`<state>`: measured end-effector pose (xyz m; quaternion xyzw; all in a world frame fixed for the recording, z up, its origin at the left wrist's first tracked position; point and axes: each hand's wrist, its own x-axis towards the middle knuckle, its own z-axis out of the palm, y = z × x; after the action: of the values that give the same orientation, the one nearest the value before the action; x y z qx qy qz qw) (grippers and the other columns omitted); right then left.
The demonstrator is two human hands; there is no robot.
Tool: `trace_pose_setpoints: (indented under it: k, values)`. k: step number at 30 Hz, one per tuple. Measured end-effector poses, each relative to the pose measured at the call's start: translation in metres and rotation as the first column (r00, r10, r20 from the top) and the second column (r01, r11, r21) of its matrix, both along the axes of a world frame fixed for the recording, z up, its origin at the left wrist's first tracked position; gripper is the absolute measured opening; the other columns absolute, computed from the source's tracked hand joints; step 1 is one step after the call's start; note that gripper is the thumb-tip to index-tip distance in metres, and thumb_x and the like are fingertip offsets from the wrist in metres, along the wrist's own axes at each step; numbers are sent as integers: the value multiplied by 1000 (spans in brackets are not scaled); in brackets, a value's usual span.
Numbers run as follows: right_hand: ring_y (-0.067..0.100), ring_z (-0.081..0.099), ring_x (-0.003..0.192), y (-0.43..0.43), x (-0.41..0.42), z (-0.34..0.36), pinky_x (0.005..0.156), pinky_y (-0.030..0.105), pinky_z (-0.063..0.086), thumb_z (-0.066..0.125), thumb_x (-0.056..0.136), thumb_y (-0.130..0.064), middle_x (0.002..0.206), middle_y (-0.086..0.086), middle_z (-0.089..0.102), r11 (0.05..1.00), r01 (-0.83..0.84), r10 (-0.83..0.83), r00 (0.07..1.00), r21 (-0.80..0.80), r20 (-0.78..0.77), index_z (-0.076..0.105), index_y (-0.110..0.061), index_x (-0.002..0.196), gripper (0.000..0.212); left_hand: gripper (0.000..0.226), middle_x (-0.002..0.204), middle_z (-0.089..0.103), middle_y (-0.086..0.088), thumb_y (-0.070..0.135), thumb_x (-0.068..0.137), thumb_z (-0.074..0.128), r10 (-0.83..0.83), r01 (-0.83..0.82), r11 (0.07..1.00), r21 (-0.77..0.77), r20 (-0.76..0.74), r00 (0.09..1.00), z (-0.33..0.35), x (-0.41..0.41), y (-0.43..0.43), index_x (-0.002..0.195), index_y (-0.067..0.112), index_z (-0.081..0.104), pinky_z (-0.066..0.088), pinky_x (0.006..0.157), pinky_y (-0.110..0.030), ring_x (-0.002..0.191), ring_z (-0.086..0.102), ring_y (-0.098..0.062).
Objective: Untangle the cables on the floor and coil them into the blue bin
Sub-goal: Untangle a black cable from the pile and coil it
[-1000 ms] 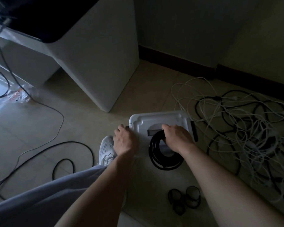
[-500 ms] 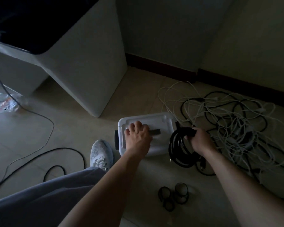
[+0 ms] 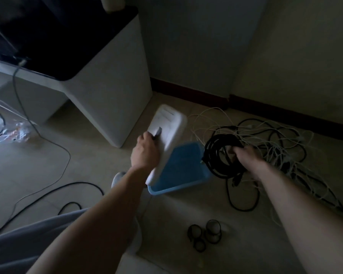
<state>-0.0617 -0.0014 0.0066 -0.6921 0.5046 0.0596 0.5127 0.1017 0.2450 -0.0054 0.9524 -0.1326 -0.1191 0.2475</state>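
Your left hand [image 3: 145,151] grips the dark handle of the white rectangular plastic lid [image 3: 170,131], fingers curled round it. The lid is held tilted over the left side of the blue rectangular plastic bin [image 3: 176,187]. Its lower end is at the bin's near-left corner and its upper end is raised beyond the bin's far-left corner. The bin sits on the pale tiled floor [image 3: 87,155] with its opening exposed.

Your right hand [image 3: 246,157] is clenched on the coiled black cable [image 3: 216,155], a bundle of many loops held just right of the bin. You cannot tell whether the bundle touches the bin's right wall. A loose length of black cable loops on the floor to the near right of the bin.

The tangled pile of white and black cables [image 3: 275,147] lies on the floor right of the bin, beyond your right hand. Three small black cable coils [image 3: 204,234] lie together on the floor, nearer to you than the bin. The white counter with a black top [image 3: 111,86] stands to the far left of the bin. A white shoe [image 3: 118,177] shows just left of the bin's near-left corner
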Motion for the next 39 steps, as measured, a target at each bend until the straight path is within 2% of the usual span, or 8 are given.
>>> trace_pose_setpoints:
  k: [4, 9, 13, 19, 25, 29, 32, 39]
  values:
    - [35, 63, 102, 14, 17, 2, 93, 44, 53, 62, 91, -36, 113, 15, 65, 999, -11, 12, 999, -32, 31, 61, -5, 122, 44, 20, 110, 64, -17, 29, 101, 45, 135, -141, 987, -83, -73, 988, 7, 11, 26, 110, 14, 54, 47, 83, -43, 100, 60, -37]
    - [33, 63, 100, 45, 57, -15, 76, 33, 47, 54, 99, -34, 120, 19, 64, 983, -165, 168, 986, -74, 24, 59, 1, 118, 40, 16, 105, 65, -11, 30, 102, 46, 142, -152, 982, -113, -88, 986, -1, 12, 44, 109, 16, 53, 50, 85, -46, 94, 60, -30]
    - [35, 51, 129, 70, 77, -35, 93, 34, 45, 51, 103, -34, 147, 19, 46, 966, -257, 257, 966, -12, -3, 28, 4, 149, 64, 15, 106, 65, -6, 32, 102, 48, 119, -128, 981, -148, -69, 991, -13, 10, 45, 111, 22, 52, 53, 86, -50, 94, 61, -26]
    - [34, 48, 132, 93, 83, -78, 98, 34, 45, 59, 98, -35, 148, 17, 45, 895, -446, 446, 894, 18, -46, 25, 0, 150, 71, 17, 112, 62, -5, 30, 102, 48, 62, -59, 988, -142, 20, 998, -24, 4, 33, 116, 24, 54, 48, 79, -41, 94, 60, -27]
    - [40, 32, 139, 103, 89, -105, 107, 45, 37, 47, 99, -51, 153, 21, 33, 666, -729, 603, 650, -157, -462, 33, -4, 148, 69, 13, 110, 68, 0, 34, 101, 51, 57, -52, 985, -163, 25, 998, -42, 4, 35, 113, 35, 55, 51, 79, -40, 94, 64, -25]
    - [39, 42, 134, 110, 95, -102, 89, 42, 49, 50, 101, -34, 160, 22, 21, 610, -783, 552, 533, -125, -641, 48, -7, 143, 50, 13, 100, 73, 1, 39, 98, 54, 59, -62, 977, -204, -21, 998, -40, 11, 37, 111, 39, 58, 56, 78, -45, 86, 67, -22]
    - [36, 54, 125, 109, 97, -96, 82, 39, 52, 58, 98, -18, 155, 23, 31, 633, -760, 540, 568, -145, -622, 49, -4, 140, 45, 14, 98, 74, 2, 33, 97, 58, 81, -76, 971, -226, 12, 997, -32, 16, 35, 110, 35, 64, 56, 77, -44, 86, 68, -21]
    - [28, 66, 81, 89, 98, -53, 64, 36, 53, 51, 97, -19, 91, 18, 68, 825, -524, 488, 849, -212, -201, 66, 4, 93, 27, 20, 95, 73, 6, 20, 93, 63, 131, -129, 944, -302, -16, 991, 5, 29, 34, 107, 30, 71, 57, 79, -38, 88, 68, -16]
